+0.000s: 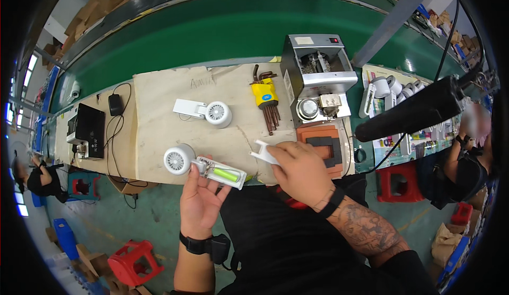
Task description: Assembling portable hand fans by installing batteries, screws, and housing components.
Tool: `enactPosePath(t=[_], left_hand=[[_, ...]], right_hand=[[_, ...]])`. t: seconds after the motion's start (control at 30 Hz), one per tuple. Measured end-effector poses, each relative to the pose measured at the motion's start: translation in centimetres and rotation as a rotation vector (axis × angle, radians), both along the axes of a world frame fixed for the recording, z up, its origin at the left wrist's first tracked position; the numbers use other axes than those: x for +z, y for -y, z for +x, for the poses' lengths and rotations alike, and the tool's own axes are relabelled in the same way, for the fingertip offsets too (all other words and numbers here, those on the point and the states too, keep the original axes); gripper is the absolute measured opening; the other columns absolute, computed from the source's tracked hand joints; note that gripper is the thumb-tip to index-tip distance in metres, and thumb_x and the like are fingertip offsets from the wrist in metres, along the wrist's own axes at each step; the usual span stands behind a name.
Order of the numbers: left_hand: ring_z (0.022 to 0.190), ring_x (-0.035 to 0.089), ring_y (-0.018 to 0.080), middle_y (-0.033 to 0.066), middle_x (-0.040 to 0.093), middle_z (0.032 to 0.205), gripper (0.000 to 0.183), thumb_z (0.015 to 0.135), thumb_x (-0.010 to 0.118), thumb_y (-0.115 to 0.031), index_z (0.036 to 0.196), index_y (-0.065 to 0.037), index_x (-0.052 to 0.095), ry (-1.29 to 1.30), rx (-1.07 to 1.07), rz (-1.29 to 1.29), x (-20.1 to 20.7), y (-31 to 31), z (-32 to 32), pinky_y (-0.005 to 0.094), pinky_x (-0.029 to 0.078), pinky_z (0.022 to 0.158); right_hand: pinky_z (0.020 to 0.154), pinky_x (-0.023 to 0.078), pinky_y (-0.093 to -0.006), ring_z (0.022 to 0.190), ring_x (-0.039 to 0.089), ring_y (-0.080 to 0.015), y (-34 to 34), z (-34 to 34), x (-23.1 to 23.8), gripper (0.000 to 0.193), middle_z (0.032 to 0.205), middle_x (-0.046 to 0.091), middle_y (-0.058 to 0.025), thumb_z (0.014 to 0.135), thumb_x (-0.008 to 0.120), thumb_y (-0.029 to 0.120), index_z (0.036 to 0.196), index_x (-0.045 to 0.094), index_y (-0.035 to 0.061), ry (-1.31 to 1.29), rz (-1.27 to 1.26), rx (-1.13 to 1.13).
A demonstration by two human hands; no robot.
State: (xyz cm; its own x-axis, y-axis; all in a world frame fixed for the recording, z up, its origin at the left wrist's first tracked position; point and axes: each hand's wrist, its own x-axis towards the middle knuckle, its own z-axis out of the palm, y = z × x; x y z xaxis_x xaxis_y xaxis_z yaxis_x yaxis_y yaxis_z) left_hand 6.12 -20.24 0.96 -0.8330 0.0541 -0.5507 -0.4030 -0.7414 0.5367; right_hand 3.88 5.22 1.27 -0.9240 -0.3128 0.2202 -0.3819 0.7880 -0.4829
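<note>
My left hand (201, 207) grips a white handheld fan (180, 159) near the table's front edge. Its round grille points left, and the handle lies open, showing a green cylindrical battery (226, 174) inside. Just to the right, my right hand (303, 169) pinches a white plastic piece (261, 151) with a forked end, apart from the fan. Beyond them a second white fan (218, 114) rests on the paper-covered table, its handle (189, 108) pointing left.
Hex keys in a yellow holder (264, 93) lie beside a grey metal machine (319, 67). Brown pads (321, 141) sit right of my hand. A dark cylinder (411, 109) hangs over the right side, above a tray of white fan parts. At left stands a black device (87, 130) with cables.
</note>
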Motion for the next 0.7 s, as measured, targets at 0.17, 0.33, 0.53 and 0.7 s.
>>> enactPosePath(t=[0.17, 0.33, 0.53, 0.7], left_hand=[[0.136, 0.051, 0.0341, 0.0030, 0.050, 0.147, 0.045, 0.107, 0.053, -0.035, 0.146, -0.014, 0.045, -0.082, -0.035, 0.000, 1.1, -2.7, -1.1, 0.0621, 0.052, 0.102], [0.133, 0.054, 0.0318, 0.0077, 0.053, 0.146, 0.043, 0.107, 0.052, -0.032, 0.146, -0.014, 0.046, -0.094, -0.065, 0.147, 1.8, -5.6, -1.5, 0.0561, 0.054, 0.101], [0.134, 0.053, 0.0288, 0.0078, 0.056, 0.144, 0.043, 0.108, 0.051, -0.032, 0.147, -0.014, 0.047, -0.056, -0.077, 0.211, 1.9, -6.8, -1.6, 0.0538, 0.051, 0.103], [0.136, 0.052, 0.0288, 0.0084, 0.055, 0.146, 0.044, 0.107, 0.050, -0.032, 0.147, -0.013, 0.047, -0.064, -0.087, 0.227, 1.8, -7.1, -1.4, 0.0536, 0.049, 0.106]], right_hand=[[0.083, 0.051, -0.0426, 0.094, 0.065, -0.0310, 0.8, 0.6, 4.5, 0.040, 0.107, 0.064, -0.0092, 0.078, 0.074, 0.007, 0.118, 0.068, 0.0055, -0.153, -0.237, 0.002], [0.086, 0.049, -0.0414, 0.100, 0.062, -0.0288, 1.5, 1.0, 4.5, 0.047, 0.117, 0.062, -0.0093, 0.079, 0.074, 0.011, 0.125, 0.067, 0.0069, -0.162, -0.195, 0.087], [0.086, 0.049, -0.0405, 0.099, 0.061, -0.0282, 0.9, 1.1, 4.3, 0.046, 0.117, 0.062, -0.0086, 0.079, 0.073, 0.011, 0.125, 0.068, 0.0072, -0.195, -0.193, 0.071], [0.082, 0.050, -0.0401, 0.097, 0.063, -0.0271, 0.7, 1.2, 3.8, 0.048, 0.117, 0.063, -0.0070, 0.075, 0.077, 0.006, 0.123, 0.070, 0.0090, -0.212, -0.214, 0.060]])
